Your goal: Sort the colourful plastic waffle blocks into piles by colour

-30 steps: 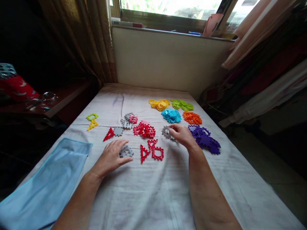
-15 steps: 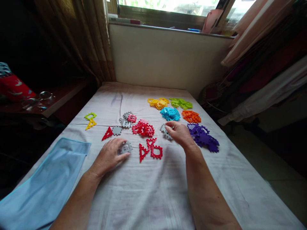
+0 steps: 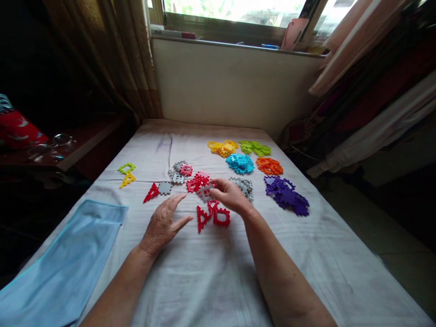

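My left hand [image 3: 165,221] is open, thumb and fingers apart with nothing between them, just left of three loose red pieces [image 3: 222,217]. A grey toothed piece [image 3: 205,193] is pinched in my right hand [image 3: 229,195], over the near edge of the red pile [image 3: 197,181]. Right of that hand lies a grey pile [image 3: 245,186], partly covered by it. A flat grey square [image 3: 165,188] touches a red triangle [image 3: 151,193] beyond my left hand. Further back sit grey pieces [image 3: 177,177] with a pinkish-red square [image 3: 186,170].
Yellow [image 3: 223,148], lime [image 3: 255,148], blue [image 3: 240,163], orange [image 3: 269,166] and purple [image 3: 291,200] piles lie at the back and right. Lime [image 3: 127,168] and yellow [image 3: 127,180] pieces lie left. A blue cloth [image 3: 81,254] covers the left edge of the white-covered table [image 3: 190,290].
My right hand has moved left from the grey pile with a grey piece. The grey piece in my left hand is gone from it, and that hand has opened and shifted slightly right.
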The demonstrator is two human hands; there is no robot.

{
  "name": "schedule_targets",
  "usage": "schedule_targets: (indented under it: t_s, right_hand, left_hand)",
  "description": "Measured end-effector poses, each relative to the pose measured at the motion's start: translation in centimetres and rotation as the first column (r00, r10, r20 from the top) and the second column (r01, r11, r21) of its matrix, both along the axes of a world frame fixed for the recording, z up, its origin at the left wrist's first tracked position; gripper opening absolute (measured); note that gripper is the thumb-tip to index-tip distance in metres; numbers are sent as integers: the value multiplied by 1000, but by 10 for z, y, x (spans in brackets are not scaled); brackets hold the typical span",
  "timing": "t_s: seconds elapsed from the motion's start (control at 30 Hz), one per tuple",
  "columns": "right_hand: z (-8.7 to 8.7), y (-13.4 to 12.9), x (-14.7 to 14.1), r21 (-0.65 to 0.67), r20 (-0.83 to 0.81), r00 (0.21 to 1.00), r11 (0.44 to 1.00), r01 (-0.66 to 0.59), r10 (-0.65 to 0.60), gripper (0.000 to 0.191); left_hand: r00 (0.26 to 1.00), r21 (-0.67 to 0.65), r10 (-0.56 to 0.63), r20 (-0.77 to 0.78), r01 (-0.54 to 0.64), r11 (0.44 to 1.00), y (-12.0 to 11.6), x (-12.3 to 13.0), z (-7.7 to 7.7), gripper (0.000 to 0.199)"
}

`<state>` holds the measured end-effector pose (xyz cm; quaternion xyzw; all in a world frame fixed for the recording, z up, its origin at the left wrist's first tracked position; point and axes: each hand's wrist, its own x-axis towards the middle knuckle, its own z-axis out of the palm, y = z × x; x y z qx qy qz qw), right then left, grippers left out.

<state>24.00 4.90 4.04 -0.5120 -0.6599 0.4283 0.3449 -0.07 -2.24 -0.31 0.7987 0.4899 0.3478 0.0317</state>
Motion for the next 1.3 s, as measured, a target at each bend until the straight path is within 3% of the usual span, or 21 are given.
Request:
schedule_targets:
  t_s: [0.17,0.33,0.47,0.67,0.83,1.03,1.1,1.2,1.3]
  right_hand:
    - [7,20,75,-37,-104,937,943,331,-333,38]
    - [3,19,111,-140,-42,907,902,409,-418,47]
    - [-10,22,114,-138,48,919,909,394,-391,41]
    - [-16,30,123,180,259,797,837,516,-546,26]
    - [-8,29,119,208,180,826,842,498,-533,27]
    - [-9,46,111,209,216,852,875,436,-477,22]
    - [-16,55,112,199,170,860,872,447,-480,22]
    - [-32,67,112,142,-25,853,843,519,-521,31]
    - [-48,73,110,73,-264,760,773,630,-594,45]
  left_hand:
    - [985,20,162,-53,-161,987,8,-17,-4,44]
    - [933,-4,346,-99,-348,937,25,-31,-6,38]
    - [880,-46,414,-233,-435,899,41,-38,-3,47]
    - [843,-189,323,-430,-434,881,62,-48,13,52]
    - [820,-196,272,-503,-415,889,70,-49,29,48]
    - [801,-213,278,-530,-443,871,69,-45,33,53]
    - [792,-227,278,-544,-458,859,70,-45,34,53]
    - [785,-230,268,-558,-456,860,72,-47,35,52]
    - [791,-222,275,-547,-454,863,73,-51,37,51]
